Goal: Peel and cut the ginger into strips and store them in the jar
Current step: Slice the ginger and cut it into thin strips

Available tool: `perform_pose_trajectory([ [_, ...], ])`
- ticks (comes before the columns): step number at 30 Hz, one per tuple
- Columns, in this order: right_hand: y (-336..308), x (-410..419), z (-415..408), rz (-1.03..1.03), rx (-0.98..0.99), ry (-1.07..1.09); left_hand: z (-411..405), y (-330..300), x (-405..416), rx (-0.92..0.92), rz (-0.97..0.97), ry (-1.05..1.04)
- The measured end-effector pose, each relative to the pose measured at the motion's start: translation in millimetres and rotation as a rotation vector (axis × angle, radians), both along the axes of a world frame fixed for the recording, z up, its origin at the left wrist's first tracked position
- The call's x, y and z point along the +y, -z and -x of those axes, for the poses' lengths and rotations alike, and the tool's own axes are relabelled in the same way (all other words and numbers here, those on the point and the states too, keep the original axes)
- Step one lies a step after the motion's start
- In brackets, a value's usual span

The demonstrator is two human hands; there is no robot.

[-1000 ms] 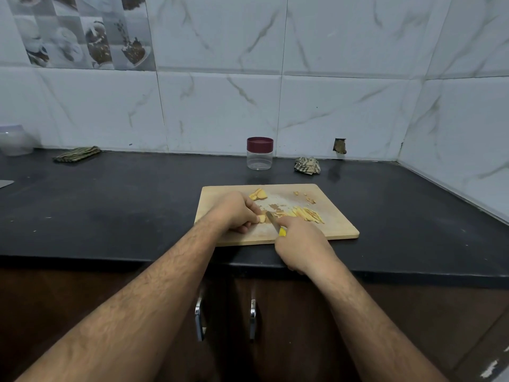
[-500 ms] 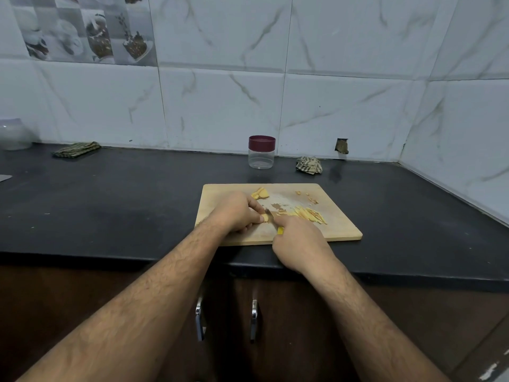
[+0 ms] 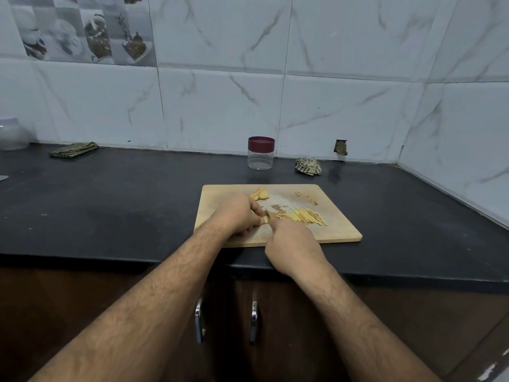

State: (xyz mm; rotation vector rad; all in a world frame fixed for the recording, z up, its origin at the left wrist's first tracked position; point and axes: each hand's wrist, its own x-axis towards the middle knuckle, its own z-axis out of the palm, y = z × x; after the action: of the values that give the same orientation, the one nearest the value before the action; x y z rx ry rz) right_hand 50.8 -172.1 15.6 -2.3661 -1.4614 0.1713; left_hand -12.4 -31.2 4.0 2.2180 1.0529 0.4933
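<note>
A: Layout? Biggest first.
B: Black counter (image 3: 110, 205); wooden board (image 3: 338, 230) near its front edge; lidded jar (image 3: 260, 153) behind, by the wall.
A: Hands?
B: Left hand (image 3: 237, 216) curled, pinning a small ginger piece (image 3: 265, 219) on the board. Right hand (image 3: 292, 244) closed round the knife (image 3: 268, 215); its blade is at that piece.
A: Cut ginger?
B: Strips (image 3: 308, 216) heaped just right of the blade.

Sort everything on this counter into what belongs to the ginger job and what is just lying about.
For the job:
cutting board
ginger piece pinched by left hand
knife gripped by right hand
cut strips
uncut ginger
peel scraps
jar, lid on

Lying about:
folded cloth
crumpled cloth
pale container
</note>
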Motion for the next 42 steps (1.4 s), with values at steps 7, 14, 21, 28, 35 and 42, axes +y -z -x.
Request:
perform_pose_trajectory([
  [7,2.8,-13.4,7.7,0.004,-0.044,-0.006,0.7,-1.1,-2.4,0.034,-0.052,-0.008],
  [14,4.2,-33.6,12.5,-0.018,-0.054,0.017,0.0,-0.6,-1.6,0.050,-0.065,-0.008],
  [21,-0.8,-25.0,10.6,-0.063,-0.016,0.040,-0.1,2.1,-0.3,0.044,-0.076,-0.006],
  [28,-1.4,-17.8,10.6,-0.050,-0.015,0.030,-0.2,2.2,-0.6,0.040,-0.116,-0.011],
  [35,-3.3,-9.1,9.2,-0.037,0.032,0.036,0.1,2.9,-0.1,0.029,-0.100,-0.015],
  [42,6.5,-33.1,10.5,-0.019,-0.031,0.015,0.2,2.4,-0.1,0.031,-0.087,-0.012],
])
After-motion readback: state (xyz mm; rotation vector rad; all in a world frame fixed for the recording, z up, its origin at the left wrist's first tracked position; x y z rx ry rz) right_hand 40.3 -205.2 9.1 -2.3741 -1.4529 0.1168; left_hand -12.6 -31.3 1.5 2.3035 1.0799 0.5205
